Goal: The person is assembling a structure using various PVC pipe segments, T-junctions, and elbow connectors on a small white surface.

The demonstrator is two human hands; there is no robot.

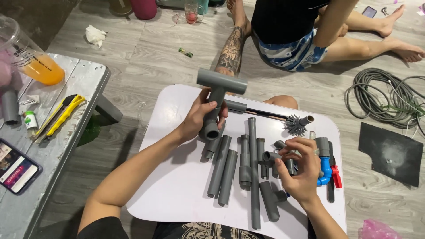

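Observation:
My left hand (200, 116) grips a grey pipe assembly (217, 99), a T-shaped fitting on top of a short tube, held upright above the white lap table (177, 186). My right hand (301, 166) pinches a small grey elbow fitting (271, 156) just over the table's right half. Between the hands lie several grey pipe lengths (228, 170) and one long thin pipe (253, 172). A blue valve with a red handle (328, 170) sits right of my right hand.
A round grey brush on a rod (295, 124) lies at the table's far edge. Another person sits on the floor behind (292, 40). A coil of grey cable (389, 99) and a black sheet (392, 152) are at right. A bench at left holds a yellow utility knife (62, 116), a phone (17, 169) and a cup of orange drink (33, 55).

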